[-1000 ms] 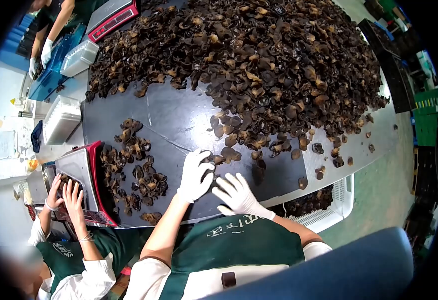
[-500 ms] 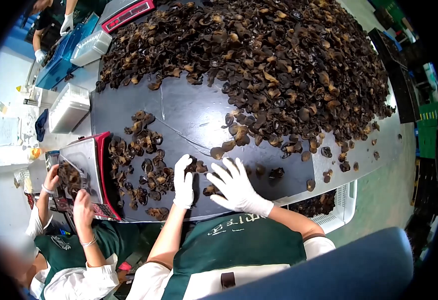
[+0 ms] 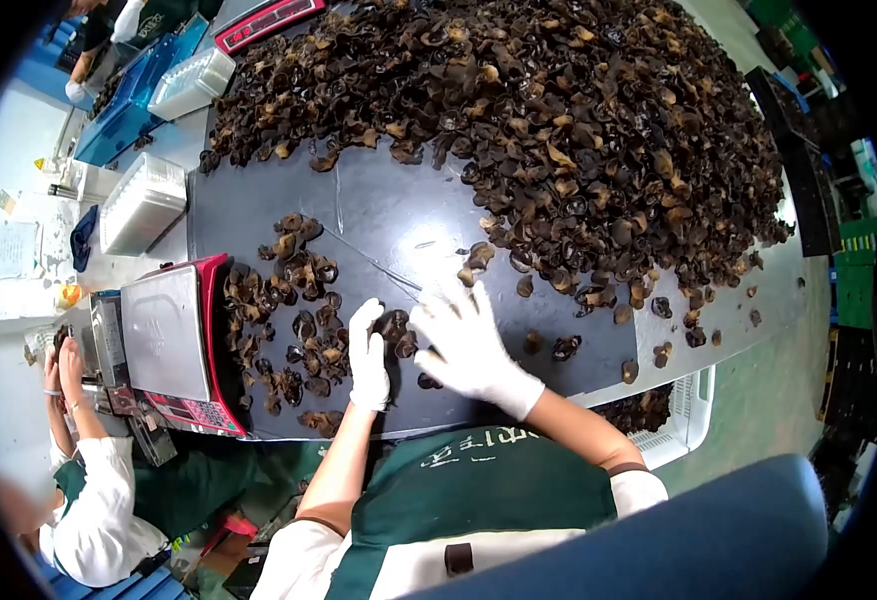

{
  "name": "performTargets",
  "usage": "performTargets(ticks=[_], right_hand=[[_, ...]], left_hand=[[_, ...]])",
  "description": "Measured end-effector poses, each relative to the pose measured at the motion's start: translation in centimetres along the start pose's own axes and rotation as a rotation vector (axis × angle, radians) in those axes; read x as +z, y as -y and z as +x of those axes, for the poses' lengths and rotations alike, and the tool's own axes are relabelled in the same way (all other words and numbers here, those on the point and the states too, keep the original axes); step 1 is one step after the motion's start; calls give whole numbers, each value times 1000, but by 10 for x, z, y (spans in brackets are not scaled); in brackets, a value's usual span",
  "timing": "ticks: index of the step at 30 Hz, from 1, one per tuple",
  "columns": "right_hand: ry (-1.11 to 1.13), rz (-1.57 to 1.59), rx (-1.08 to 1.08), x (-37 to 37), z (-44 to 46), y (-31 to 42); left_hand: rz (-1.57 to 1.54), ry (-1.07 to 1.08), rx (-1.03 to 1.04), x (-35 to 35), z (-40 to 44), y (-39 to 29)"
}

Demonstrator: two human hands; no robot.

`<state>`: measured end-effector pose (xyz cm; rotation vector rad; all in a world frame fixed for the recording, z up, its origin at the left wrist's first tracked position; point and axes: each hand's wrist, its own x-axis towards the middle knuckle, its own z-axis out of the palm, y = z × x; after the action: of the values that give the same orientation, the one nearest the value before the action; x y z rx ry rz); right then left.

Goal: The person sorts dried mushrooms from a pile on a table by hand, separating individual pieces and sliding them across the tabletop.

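My left hand, in a white glove, rests edge-on on the dark tabletop with its fingers stretched out. Against its inner side lie a few pieces of dried black fungus. My right hand, also gloved in white, is palm down to the right of them with spread fingers, slightly blurred. Neither hand grips anything. Left of my left hand is a loose group of fungus pieces. Beyond both hands rises a large heap of dried black fungus.
A red-framed scale stands at the left, its plate bare. Clear plastic boxes are stacked behind it. A co-worker's hands are farther left. A white crate holding fungus sits below the table's right edge.
My right hand has swept a little toward my left hand, and fungus pieces now gather between them. The co-worker at left has taken fungus off the scale and moved back.
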<state>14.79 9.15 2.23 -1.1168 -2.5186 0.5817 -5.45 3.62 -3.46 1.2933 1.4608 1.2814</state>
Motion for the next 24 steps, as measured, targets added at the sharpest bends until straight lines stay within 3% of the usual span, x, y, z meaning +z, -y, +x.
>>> performTargets(ticks=[2,3,5,8,9,11,14,15,18,19,21,22,24], right_hand=[[-79,-4,186,-16,27,-20],[-266,-70,196,6,26,-37],[-121,-76,216,13,33,-40],[194,44,16,-19,32,10],[7,71,-87,10,9,18],[-30,153,-222,2,-15,32],[122,355,-60,-57,-22,17],[-75,294,-5,-59,-44,4],[102,161,360,-77,-91,-15],[211,160,475,-84,-100,-14],[288,93,442,-76,-115,-16],[399,92,501,-71,-116,-15],[370,87,540,-58,-111,-9]], left_hand=[[-20,-3,-15,0,4,-1],[-45,-12,-34,1,6,-3],[-129,-55,-99,4,10,-8],[-292,-150,-190,3,13,-11],[-330,-175,-194,1,13,-8],[-350,-174,-173,-8,14,4],[-395,-182,-188,-17,22,3],[-394,-157,-222,-14,25,-19],[-56,46,-210,-22,39,-32],[161,115,-73,-21,44,-33],[496,226,123,-9,51,-42],[491,294,161,-1,58,-48],[645,368,308,10,53,-36]])
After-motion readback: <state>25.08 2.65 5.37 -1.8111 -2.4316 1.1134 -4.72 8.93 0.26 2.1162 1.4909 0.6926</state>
